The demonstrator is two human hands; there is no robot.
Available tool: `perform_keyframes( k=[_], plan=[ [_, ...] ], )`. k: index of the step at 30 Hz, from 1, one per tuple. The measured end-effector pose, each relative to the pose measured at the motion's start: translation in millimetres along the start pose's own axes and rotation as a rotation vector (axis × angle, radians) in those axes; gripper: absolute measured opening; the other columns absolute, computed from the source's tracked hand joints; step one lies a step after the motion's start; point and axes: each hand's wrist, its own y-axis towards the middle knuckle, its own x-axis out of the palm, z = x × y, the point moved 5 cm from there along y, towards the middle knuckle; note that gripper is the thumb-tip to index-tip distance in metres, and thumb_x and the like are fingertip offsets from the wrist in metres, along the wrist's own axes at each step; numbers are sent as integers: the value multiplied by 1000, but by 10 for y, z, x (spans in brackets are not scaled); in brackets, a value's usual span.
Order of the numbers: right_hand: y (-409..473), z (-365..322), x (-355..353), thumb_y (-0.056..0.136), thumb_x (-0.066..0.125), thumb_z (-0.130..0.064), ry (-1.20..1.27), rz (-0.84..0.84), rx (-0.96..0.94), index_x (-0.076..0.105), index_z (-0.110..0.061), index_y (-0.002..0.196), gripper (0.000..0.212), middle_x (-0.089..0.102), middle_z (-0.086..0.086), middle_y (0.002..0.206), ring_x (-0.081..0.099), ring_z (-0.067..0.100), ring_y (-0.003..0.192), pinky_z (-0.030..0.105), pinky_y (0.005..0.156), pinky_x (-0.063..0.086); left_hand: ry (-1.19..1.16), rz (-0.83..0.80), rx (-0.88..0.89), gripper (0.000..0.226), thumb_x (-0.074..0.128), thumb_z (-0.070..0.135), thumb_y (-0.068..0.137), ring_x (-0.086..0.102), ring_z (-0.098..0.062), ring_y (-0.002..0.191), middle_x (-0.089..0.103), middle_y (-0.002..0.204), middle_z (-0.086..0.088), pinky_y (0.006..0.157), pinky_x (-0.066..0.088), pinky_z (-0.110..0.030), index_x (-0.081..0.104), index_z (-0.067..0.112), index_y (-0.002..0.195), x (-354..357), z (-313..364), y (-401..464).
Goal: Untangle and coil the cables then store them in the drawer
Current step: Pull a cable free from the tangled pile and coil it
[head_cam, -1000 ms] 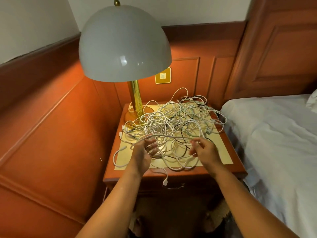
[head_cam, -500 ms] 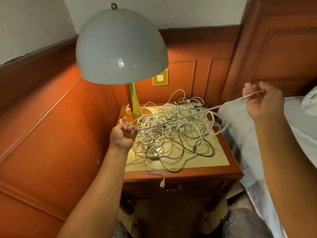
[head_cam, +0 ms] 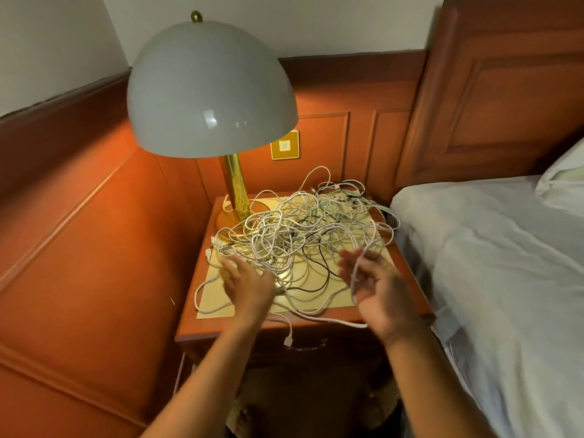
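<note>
The right hand (head_cam: 376, 289) is raised just above the bench with its fingers loosely spread. A loop of white cable (head_cam: 355, 279) is draped across them, and the blur hides whether any finger pinches it. That strand runs down past the palm and along the front edge of the bench (head_cam: 240, 330). In my judgement it hangs over the open fingers so that it can be fed out of the heap without pulling a knot tight.

The left hand (head_cam: 246, 282) lies flat, with straight fingers pressing the near left part of the tangle. It grips nothing and likely pins the heap so it does not slide while the other strand is worked free.

The cables (head_cam: 294, 229) are still one loose knot of white, grey and a few black leads, spread over the yellow mat (head_cam: 221, 308) on the bench top. One plug end (head_cam: 288, 340) dangles over the front edge, in front of the drawer. The drawer (head_cam: 316, 350) below is closed, and nothing is coiled yet, so the task looks barely begun.

A lamp (head_cam: 208, 90) with a pale dome shade stands at the back left corner, its brass base touched by the heap. A bed (head_cam: 489, 263) with white sheets sits just beside the bench on the right.
</note>
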Motion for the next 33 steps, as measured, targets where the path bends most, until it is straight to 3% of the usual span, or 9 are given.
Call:
perform_keyframes(
  k=[3,6,10,14,18,22,24,29,33],
  plan=[
    [-72,307,85,92,46,4,28,11,36,58,-2,99,15,63,19,109,62,27,109,32,93,48,-110,-257,444,74,52,26,83,12,-19,148,17,160,-6,122,11,-39,24,20,151,373,263,-660],
    [-48,294,118,93,44,4,-82,36,0,58,-3,98,16,63,15,111,59,24,115,32,102,43,-308,-613,484,25,53,26,91,60,-2,96,68,106,7,88,47,-27,64,28,113,535,328,-1006],
    [22,-12,84,96,44,-4,-51,-10,-29,56,-8,97,12,66,8,80,65,21,78,35,76,55,-294,-642,473,28,47,28,101,51,-5,57,57,62,6,61,40,-26,61,33,77,437,234,-972],
    [188,-268,35,98,42,-6,6,18,-13,57,-8,99,15,58,4,66,57,13,56,27,57,51,-193,-363,497,17,53,19,97,53,-6,85,59,89,4,76,39,-24,62,24,85,230,122,-724],
    [470,-178,35,99,42,-3,-624,47,2,59,-2,108,19,62,15,82,55,20,64,29,61,49,-151,229,78,38,59,20,92,37,-29,127,44,135,-12,102,33,-39,51,12,128,-231,-314,-79],
    [1037,-131,116,96,41,-2,-1224,17,-98,65,-1,96,24,68,19,94,61,25,69,37,63,50,9,84,-187,61,57,34,95,32,-40,134,38,147,-18,106,32,-45,35,8,145,-388,-583,516],
    [1302,-168,137,92,44,-4,-1473,70,-168,68,2,89,25,70,20,99,65,34,85,43,75,54,243,32,-68,60,55,37,95,31,-36,134,34,151,-12,106,32,-46,33,15,147,-355,-561,681],
    [1425,-93,409,95,45,-7,-1841,233,-440,56,-8,129,36,52,15,134,46,34,120,40,93,43,460,-104,105,38,52,29,97,33,-31,134,51,139,-6,106,30,-47,52,21,134,-59,-503,1026],
    [1493,592,688,95,45,-11,-1522,-16,-254,56,-6,70,27,54,11,73,51,25,69,30,61,39,480,-17,168,18,50,23,97,49,-28,113,61,113,-5,95,35,-42,66,15,101,7,-519,1086]
  ],
)
